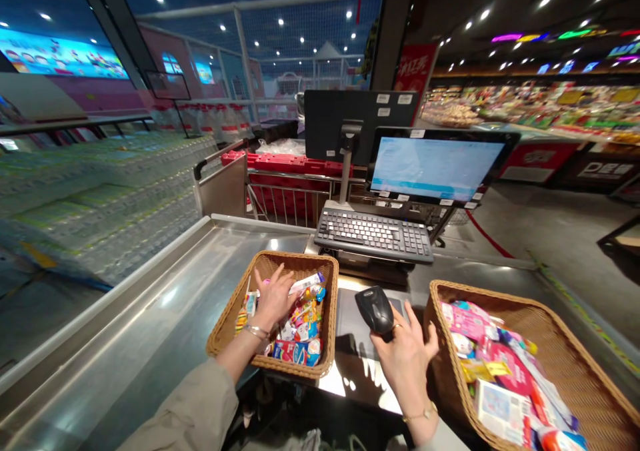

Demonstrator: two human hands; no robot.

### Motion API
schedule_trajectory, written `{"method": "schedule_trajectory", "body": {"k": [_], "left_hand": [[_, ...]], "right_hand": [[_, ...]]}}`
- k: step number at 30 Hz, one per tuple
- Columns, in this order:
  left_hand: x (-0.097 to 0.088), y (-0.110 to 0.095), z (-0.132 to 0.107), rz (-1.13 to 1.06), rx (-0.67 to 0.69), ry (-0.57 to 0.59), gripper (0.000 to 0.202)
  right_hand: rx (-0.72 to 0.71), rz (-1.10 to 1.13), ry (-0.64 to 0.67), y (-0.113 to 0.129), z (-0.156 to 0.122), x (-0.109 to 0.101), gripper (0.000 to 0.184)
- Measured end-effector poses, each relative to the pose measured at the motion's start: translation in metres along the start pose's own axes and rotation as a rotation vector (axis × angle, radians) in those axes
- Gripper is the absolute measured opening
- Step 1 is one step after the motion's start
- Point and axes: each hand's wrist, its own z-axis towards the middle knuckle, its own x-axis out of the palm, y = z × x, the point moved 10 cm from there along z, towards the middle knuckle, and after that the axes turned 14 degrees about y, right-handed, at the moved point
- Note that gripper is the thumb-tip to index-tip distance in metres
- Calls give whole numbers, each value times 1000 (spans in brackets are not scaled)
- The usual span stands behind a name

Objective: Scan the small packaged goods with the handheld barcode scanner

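My left hand (274, 298) reaches into a left wicker basket (330, 324), its fingers apart over small snack and candy packs (306, 314). A white wrapped pack (307, 282) lies at its fingertips; I cannot tell whether they touch it. Below the hand is a blue and red pack (296, 352). In my right hand (406, 358) is a black barcode scanner (375, 309), its head raised over the counter between the two baskets. Part of the scanner's grip is hidden, and some fingers of that hand stick out loosely.
A second wicker basket (553, 314) at the right holds colourful packs and a white box (501, 408). A keyboard (374, 233) and a lit screen (435, 166) stand behind the scanner. The metal counter (165, 304) has a raised left edge. A shopping cart (290, 198) stands beyond.
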Motion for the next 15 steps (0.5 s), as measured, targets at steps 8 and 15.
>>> {"method": "schedule_trajectory", "body": {"k": [8,15], "left_hand": [[-17,-13,-2,-16,-4,-83,19],[-34,-32,0,-20,27,-116,18]], "right_hand": [[-18,12,34,7,-1,0,19],[-36,13,47,10,-1,1,18]]}}
